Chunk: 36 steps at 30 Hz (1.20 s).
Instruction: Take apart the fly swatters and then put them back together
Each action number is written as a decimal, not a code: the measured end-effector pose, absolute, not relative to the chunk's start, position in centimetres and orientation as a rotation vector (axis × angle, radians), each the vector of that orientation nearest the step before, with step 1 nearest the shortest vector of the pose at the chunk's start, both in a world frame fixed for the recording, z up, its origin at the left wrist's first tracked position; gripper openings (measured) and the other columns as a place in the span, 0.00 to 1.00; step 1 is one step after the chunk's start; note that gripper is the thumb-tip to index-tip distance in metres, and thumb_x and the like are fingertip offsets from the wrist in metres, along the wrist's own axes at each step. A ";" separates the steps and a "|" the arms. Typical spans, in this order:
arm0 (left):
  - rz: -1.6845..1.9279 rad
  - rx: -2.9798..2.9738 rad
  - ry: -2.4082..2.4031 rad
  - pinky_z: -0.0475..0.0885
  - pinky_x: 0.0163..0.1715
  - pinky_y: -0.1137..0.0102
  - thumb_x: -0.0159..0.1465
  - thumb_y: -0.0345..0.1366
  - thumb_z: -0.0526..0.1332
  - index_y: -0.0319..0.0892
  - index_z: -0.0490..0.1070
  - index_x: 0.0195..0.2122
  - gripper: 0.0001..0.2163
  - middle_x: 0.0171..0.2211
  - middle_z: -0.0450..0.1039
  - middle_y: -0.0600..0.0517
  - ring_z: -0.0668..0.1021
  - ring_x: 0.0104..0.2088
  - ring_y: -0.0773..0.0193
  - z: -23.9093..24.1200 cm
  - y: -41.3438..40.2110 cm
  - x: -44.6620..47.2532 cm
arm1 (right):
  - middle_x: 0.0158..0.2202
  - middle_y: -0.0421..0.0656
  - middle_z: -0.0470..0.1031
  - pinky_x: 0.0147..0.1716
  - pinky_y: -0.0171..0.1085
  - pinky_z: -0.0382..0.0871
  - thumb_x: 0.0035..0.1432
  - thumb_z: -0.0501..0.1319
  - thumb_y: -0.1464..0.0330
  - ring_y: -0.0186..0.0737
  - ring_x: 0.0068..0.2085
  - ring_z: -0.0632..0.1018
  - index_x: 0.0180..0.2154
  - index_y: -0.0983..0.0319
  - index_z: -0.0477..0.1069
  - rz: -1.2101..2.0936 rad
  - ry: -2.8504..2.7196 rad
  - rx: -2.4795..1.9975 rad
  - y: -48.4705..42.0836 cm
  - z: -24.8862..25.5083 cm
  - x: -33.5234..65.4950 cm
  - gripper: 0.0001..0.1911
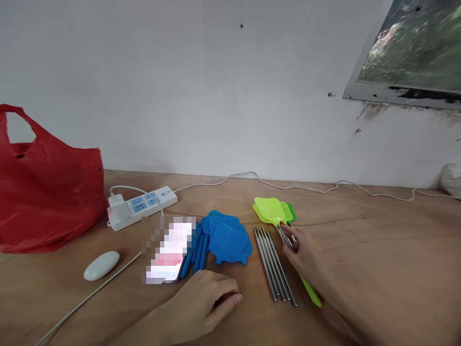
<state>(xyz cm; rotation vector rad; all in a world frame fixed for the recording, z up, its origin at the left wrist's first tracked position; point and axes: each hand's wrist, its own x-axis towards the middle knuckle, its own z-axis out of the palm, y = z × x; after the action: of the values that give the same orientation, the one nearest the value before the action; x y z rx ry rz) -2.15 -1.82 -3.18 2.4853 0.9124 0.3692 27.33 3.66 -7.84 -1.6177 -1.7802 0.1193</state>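
Note:
My right hand (pixel 304 252) has its fingers closed around the metal shafts just below the heads of several yellow-green fly swatters (pixel 271 210). A darker green swatter head (pixel 293 212) peeks out behind them. Below my palm a yellow-green handle (pixel 311 291) sticks out. Left of that hand lie several loose steel tubes (pixel 273 264), side by side. My left hand (pixel 203 305) rests on the table with loosely curled fingers and nothing visible in it. Beyond it are blue fly swatter heads (pixel 228 240) in an overlapping pile, with several blue handles (pixel 200 250) beside them.
A phone (pixel 173 250) with a blurred screen lies left of the blue handles. Further left are a white mouse-shaped object (pixel 102 265), a white power strip (pixel 140 206) with a plug, and a red plastic bag (pixel 50 192). A white cable (pixel 288 186) runs along the wall.

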 end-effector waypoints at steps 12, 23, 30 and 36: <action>0.339 2.531 0.916 0.57 0.26 0.70 0.73 0.36 0.51 0.43 0.64 0.30 0.13 0.27 0.71 0.55 0.73 0.27 0.65 -2.9 -2.0 -2.1 | 0.35 0.42 0.80 0.29 0.37 0.63 0.55 0.57 0.70 0.40 0.27 0.76 0.50 0.59 0.76 -0.067 -1.897 -1.661 3.1 -7.2 26.8 0.21; 0.309 2.531 0.922 0.58 0.26 0.70 0.73 0.36 0.50 0.43 0.65 0.30 0.13 0.28 0.72 0.54 0.74 0.28 0.65 -3.2 -1.9 -2.2 | 0.27 0.39 0.74 0.26 0.36 0.54 0.56 0.58 0.73 0.42 0.29 0.75 0.43 0.58 0.73 -0.112 -2.008 -1.739 2.3 -6.4 25.5 0.12; 0.320 2.526 0.910 0.59 0.26 0.71 0.73 0.36 0.50 0.43 0.66 0.31 0.13 0.28 0.73 0.54 0.75 0.28 0.65 -3.1 -1.7 -2.1 | 0.30 0.39 0.74 0.27 0.35 0.54 0.56 0.58 0.73 0.42 0.29 0.75 0.44 0.59 0.71 -0.086 -1.991 -1.757 2.3 -6.3 25.6 0.13; 0.346 2.560 0.903 0.59 0.26 0.71 0.73 0.35 0.50 0.43 0.66 0.31 0.13 0.28 0.73 0.54 0.75 0.28 0.65 -3.0 -1.8 -2.1 | 0.31 0.42 0.73 0.27 0.35 0.55 0.56 0.55 0.74 0.40 0.28 0.74 0.45 0.61 0.70 -0.125 -1.980 -1.733 2.5 -6.5 25.7 0.14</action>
<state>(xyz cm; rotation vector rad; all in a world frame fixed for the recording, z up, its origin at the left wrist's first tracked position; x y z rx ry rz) -2.10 -1.81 -2.97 2.5600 0.9032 0.3464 25.73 2.49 -6.50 -1.7329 -1.9805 -0.1255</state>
